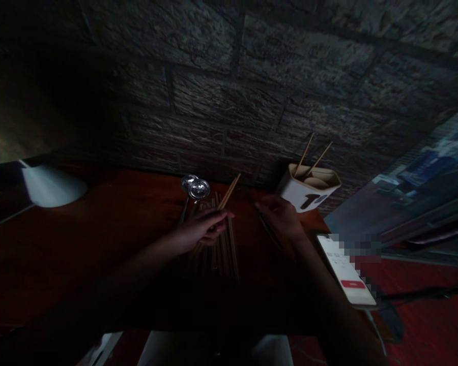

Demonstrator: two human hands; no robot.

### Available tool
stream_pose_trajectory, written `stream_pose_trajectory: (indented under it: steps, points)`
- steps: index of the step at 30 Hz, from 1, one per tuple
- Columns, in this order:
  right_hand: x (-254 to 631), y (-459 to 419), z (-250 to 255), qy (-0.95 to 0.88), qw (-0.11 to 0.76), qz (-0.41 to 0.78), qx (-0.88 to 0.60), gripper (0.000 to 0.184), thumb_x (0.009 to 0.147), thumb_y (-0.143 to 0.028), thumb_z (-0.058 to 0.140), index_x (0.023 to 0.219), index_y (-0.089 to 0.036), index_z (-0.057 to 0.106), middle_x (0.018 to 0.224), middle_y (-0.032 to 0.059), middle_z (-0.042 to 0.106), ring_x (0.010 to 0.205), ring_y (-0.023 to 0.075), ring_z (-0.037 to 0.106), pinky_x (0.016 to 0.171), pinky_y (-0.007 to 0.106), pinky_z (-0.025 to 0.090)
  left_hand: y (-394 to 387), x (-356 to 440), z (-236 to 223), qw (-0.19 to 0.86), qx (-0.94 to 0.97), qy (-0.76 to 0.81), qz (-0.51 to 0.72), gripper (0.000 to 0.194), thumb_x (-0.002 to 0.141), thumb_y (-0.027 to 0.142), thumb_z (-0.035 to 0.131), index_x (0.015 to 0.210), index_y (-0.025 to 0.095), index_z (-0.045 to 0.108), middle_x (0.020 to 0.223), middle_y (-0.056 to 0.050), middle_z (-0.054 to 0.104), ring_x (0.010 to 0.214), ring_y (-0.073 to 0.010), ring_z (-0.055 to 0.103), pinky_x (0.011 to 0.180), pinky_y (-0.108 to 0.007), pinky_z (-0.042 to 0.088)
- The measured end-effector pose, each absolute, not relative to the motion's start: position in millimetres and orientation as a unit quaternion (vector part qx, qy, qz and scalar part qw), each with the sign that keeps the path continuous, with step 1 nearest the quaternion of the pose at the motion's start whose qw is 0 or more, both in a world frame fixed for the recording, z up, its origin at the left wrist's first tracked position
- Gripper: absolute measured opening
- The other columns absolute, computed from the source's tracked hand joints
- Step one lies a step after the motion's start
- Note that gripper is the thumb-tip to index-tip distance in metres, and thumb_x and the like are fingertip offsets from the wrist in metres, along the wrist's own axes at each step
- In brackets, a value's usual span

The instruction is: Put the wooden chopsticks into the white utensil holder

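Observation:
My left hand (204,229) is closed around a few wooden chopsticks (230,192), whose tips point up and to the right. Beneath it, several more chopsticks (224,254) lie side by side on the brown table (137,203). Two shiny metal ladles or large spoons (199,189) rest just beyond that hand, their bowls toward the wall. Over to the right, my right hand (280,216) is low over the table, fingers curled together beside a thin dark stick (270,233). Dim light hides whether its fingertips grip that stick.
A white, angular utensil holder (305,195) with two chopsticks standing in it is against the stone wall (213,101). A lit phone (347,274) lies at the table's right edge, with a cable. On the left stands a white cone-shaped object (53,187).

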State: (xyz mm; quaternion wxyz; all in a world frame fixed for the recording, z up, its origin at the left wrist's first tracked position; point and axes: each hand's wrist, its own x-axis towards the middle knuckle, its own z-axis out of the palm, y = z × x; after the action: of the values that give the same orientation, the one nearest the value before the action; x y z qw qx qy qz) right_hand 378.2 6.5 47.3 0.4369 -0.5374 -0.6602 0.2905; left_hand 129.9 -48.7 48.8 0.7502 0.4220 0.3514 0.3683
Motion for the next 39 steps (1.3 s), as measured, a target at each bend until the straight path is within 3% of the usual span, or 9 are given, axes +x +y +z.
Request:
stream_pose_trajectory:
  steps: [3, 9, 12, 18, 21, 26, 32, 39]
  points:
    - [395.3, 17.0, 33.6, -0.728, 0.333, 0.156, -0.579, 0.036, 0.066, -0.048, 0.078, 0.089, -0.021, 0.071, 0.093, 0.0065, 0.072, 0.085, 0.0225, 0.064, 0.075, 0.033, 0.047, -47.2, 126.9, 52.0, 0.728, 0.447, 0.381, 0.354, 0.029, 0.084, 0.039, 0.068, 0.102, 0.016, 0.064, 0.06, 0.007, 0.043, 0.04, -0.0023, 0.024, 0.037, -0.017, 0.013]
    - [396.8, 23.0, 18.0, -0.761, 0.216, 0.121, -0.599, 0.019, 0.081, -0.034, 0.066, 0.095, -0.023, 0.072, 0.091, 0.0046, 0.075, 0.079, 0.0198, 0.069, 0.068, 0.027, 0.047, -45.4, 127.5, 50.3, 0.694, 0.445, 0.426, 0.374, 0.02, 0.082, 0.032, 0.071, 0.085, 0.018, 0.056, 0.053, 0.011, 0.034, 0.039, -0.0032, 0.024, 0.037, -0.017, 0.014]
    - [393.9, 22.1, 22.0, -0.771, 0.208, 0.095, -0.594, 0.018, 0.086, -0.027, 0.058, 0.094, -0.023, 0.074, 0.087, 0.0045, 0.075, 0.075, 0.0184, 0.069, 0.065, 0.026, 0.046, -38.4, 123.1, 49.4, 0.701, 0.411, 0.416, 0.408, 0.025, 0.081, 0.032, 0.071, 0.074, 0.019, 0.05, 0.053, 0.011, 0.032, 0.038, -0.0022, 0.022, 0.036, -0.016, 0.011]
    - [395.0, 25.2, 27.0, -0.746, 0.196, 0.07, -0.633, 0.02, 0.083, -0.023, 0.059, 0.091, -0.02, 0.077, 0.077, 0.0067, 0.075, 0.065, 0.0185, 0.068, 0.057, 0.025, 0.042, -27.3, 114.7, 49.7, 0.67, 0.354, 0.434, 0.488, 0.018, 0.081, 0.026, 0.068, 0.074, 0.017, 0.054, 0.053, 0.011, 0.032, 0.037, -0.0021, 0.021, 0.032, -0.012, 0.013]
    - [400.2, 28.4, 26.7, -0.749, 0.215, 0.07, -0.622, 0.021, 0.085, -0.028, 0.059, 0.087, -0.02, 0.077, 0.077, 0.0065, 0.075, 0.066, 0.0191, 0.068, 0.057, 0.026, 0.043, -25.5, 114.2, 51.8, 0.659, 0.312, 0.457, 0.51, 0.005, 0.085, 0.02, 0.061, 0.082, 0.016, 0.06, 0.053, 0.011, 0.033, 0.035, -0.0023, 0.022, 0.03, -0.011, 0.014]
    - [410.6, 30.3, 32.9, -0.734, 0.2, 0.095, -0.641, 0.02, 0.082, -0.031, 0.063, 0.091, -0.021, 0.077, 0.075, 0.0055, 0.075, 0.065, 0.0195, 0.069, 0.054, 0.026, 0.045, -21.8, 113.2, 55.7, 0.634, 0.277, 0.485, 0.535, 0.015, 0.089, 0.013, 0.052, 0.077, 0.015, 0.06, 0.052, 0.01, 0.032, 0.034, -0.0024, 0.024, 0.029, -0.01, 0.017]
    - [413.0, 29.9, 31.3, -0.741, 0.173, 0.112, -0.639, 0.017, 0.077, -0.019, 0.064, 0.088, -0.021, 0.076, 0.078, 0.0039, 0.075, 0.069, 0.0183, 0.07, 0.058, 0.024, 0.047, -20.1, 112.5, 55.5, 0.627, 0.263, 0.491, 0.544, 0.018, 0.09, 0.011, 0.051, 0.074, 0.015, 0.059, 0.052, 0.01, 0.03, 0.033, -0.002, 0.023, 0.029, -0.01, 0.017]
    - [401.7, 27.0, 31.0, -0.731, 0.172, 0.065, -0.658, 0.014, 0.079, -0.03, 0.064, 0.081, -0.021, 0.076, 0.072, 0.0064, 0.075, 0.067, 0.0226, 0.071, 0.051, 0.026, 0.042, -21.4, 112.8, 55.5, 0.625, 0.272, 0.483, 0.549, 0.018, 0.088, 0.014, 0.054, 0.07, 0.015, 0.057, 0.052, 0.01, 0.03, 0.033, -0.0017, 0.022, 0.029, -0.01, 0.015]
